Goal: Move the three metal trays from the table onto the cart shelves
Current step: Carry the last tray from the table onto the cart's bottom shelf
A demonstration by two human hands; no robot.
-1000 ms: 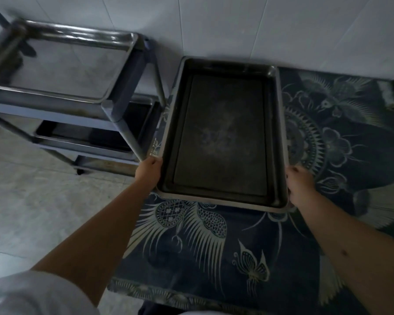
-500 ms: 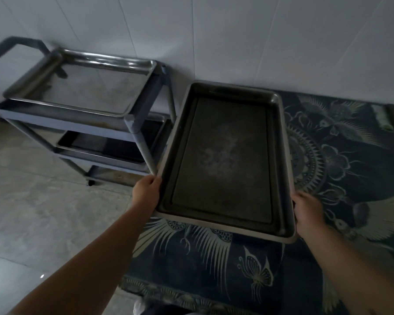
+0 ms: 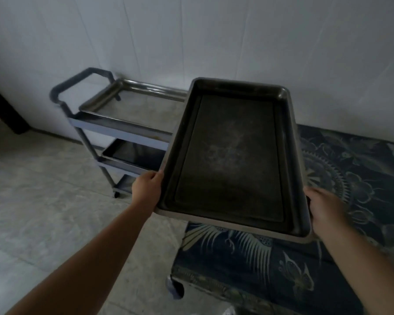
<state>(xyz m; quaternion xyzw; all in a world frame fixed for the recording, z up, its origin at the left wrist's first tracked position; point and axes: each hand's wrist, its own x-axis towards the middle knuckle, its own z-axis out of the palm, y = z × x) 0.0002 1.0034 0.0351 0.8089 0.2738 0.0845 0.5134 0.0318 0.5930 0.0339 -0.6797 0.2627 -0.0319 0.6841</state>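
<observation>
I hold a dark, deep metal tray (image 3: 232, 155) in the air above the table's left end. My left hand (image 3: 147, 186) grips its near left rim and my right hand (image 3: 325, 209) grips its near right corner. The grey three-shelf cart (image 3: 123, 130) stands to the left against the wall. A shiny tray (image 3: 137, 105) lies on its top shelf and a dark tray (image 3: 134, 155) on its middle shelf. The held tray hides the cart's right end. Only a sliver of the bottom shelf shows.
The table (image 3: 339, 173) carries a dark blue cloth with pale bird and flower patterns. White wall panels (image 3: 214, 42) run behind cart and table. Pale tiled floor (image 3: 43, 201) spreads out on the left. A dark object (image 3: 5, 110) stands at the far left wall.
The tray has risen off the table and now hangs higher, tilted up at its far end. My view has pulled back, so the whole cart shows.
</observation>
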